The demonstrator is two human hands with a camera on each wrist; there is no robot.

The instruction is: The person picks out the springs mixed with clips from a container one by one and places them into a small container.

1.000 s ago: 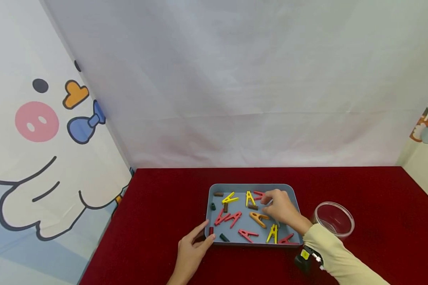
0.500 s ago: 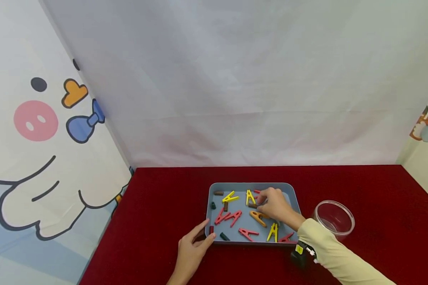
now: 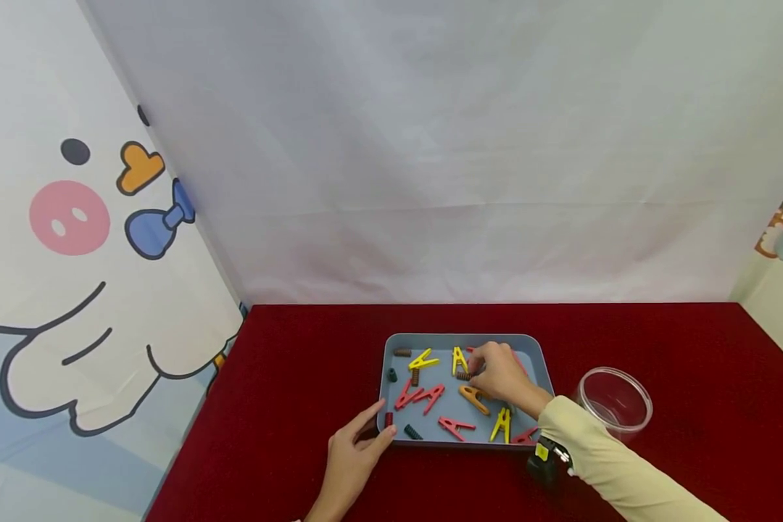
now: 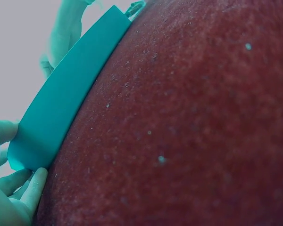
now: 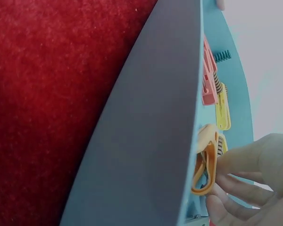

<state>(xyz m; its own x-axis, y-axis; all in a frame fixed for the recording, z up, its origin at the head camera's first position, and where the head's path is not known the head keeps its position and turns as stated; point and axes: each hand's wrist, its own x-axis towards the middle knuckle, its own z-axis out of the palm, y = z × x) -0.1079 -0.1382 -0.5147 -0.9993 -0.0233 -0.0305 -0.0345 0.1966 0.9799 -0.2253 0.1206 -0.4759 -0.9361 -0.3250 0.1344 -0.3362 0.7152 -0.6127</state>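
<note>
A blue-grey tray (image 3: 466, 441) holds red, yellow and orange clothespins and small coil springs. My left hand (image 3: 351, 458) holds the tray's near left corner, next to a red spring (image 3: 388, 420). In the left wrist view, fingers (image 4: 34, 190) lie at the corner. My right hand (image 3: 499, 371) reaches into the far right part with fingers bent down. Its thumb is beside the end of a brown spring (image 3: 462, 376). An orange clothespin (image 3: 473, 399) lies just nearer, below the hand; the right wrist view shows the fingertips close behind it. What is between those fingertips is hidden.
A clear round tub (image 3: 615, 399) stands right of the tray on the dark red cloth (image 3: 300, 377). A plain pale curtain (image 3: 431, 145) hangs behind the table. Cartoon-printed fabric (image 3: 32, 348) stands at the left.
My right hand has moved slightly left and its fingers have drawn together near the brown spring. My left hand has stayed at the tray corner. The head view has shifted a little.
</note>
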